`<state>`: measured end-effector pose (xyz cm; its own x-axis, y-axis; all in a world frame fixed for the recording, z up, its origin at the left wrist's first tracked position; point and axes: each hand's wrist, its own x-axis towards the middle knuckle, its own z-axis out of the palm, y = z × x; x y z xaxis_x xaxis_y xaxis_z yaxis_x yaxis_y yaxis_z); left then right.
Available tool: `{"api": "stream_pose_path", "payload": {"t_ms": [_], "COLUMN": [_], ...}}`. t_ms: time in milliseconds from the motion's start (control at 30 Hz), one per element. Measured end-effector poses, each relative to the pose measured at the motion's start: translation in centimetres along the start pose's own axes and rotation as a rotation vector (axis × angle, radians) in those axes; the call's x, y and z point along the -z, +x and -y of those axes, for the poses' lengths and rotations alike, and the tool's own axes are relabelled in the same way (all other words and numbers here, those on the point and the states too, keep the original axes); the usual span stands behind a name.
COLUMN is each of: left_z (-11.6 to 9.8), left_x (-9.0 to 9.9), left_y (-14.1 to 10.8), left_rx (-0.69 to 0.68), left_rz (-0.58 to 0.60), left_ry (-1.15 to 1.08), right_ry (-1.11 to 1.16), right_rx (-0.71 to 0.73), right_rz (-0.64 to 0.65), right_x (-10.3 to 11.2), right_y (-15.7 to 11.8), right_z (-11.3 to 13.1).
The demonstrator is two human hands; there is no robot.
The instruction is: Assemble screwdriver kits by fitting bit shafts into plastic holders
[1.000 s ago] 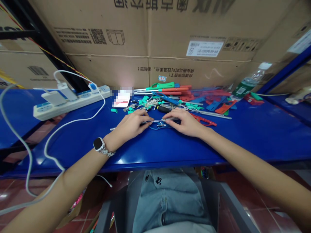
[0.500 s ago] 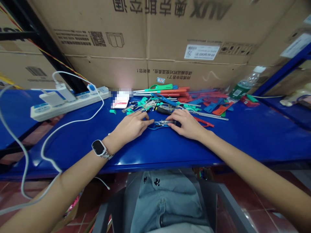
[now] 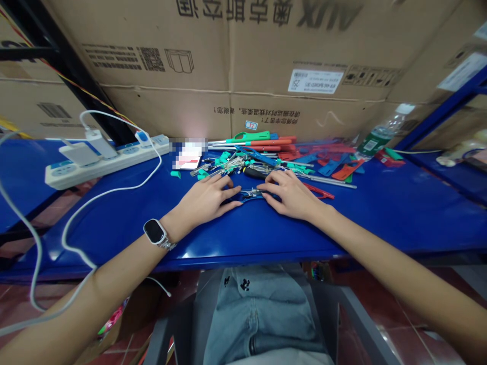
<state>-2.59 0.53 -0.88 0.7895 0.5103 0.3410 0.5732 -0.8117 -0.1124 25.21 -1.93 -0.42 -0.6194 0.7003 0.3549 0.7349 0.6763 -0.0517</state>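
An opened blue stick lighter [image 3: 251, 195] lies low on the table between my hands, its clear and metal inner parts showing. My left hand [image 3: 213, 198] grips its left end between thumb and forefinger. At the other end, the fingers and thumb of my right hand [image 3: 285, 195] are closed around the lighter, hiding that part. Just beyond my fingers lies a black-handled screwdriver [image 3: 254, 174]. Behind it spreads a pile of green caps, clear fuel tanks [image 3: 233, 165] and metal tubes. A red lighter shell [image 3: 319, 191] rests to the right of my right hand.
Assembled lighters [image 3: 251, 136] lie along the cardboard [image 3: 228, 61] at the back. Red and blue shells [image 3: 323, 157] are heaped right of the pile, near a water bottle [image 3: 382, 134]. A phone [image 3: 189, 156] and a power strip [image 3: 110, 162] with a white cable [image 3: 110, 191] are left.
My left thumb has come down lower along the lighter's near edge, opening wider from the forefinger. My right fingers have shifted slightly left over the parts.
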Motion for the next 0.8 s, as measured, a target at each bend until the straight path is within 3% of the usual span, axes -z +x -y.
{"api": "stream_pose_path", "payload": {"t_ms": [167,800], "left_z": [0.3,0.2], "left_x": [-0.3,-0.4], "left_y": [-0.1,0.1], "left_rx": [0.015,0.003], "left_rz": [-0.021,-0.016], "left_ry": [-0.085,-0.052], "right_ry": [0.012,-0.009], "right_rx": [0.002,-0.036], "right_rz": [0.011,0.018], "right_x": [-0.1,-0.5], "right_y": [-0.1,-0.7], "right_z": [-0.1,1.1]}}
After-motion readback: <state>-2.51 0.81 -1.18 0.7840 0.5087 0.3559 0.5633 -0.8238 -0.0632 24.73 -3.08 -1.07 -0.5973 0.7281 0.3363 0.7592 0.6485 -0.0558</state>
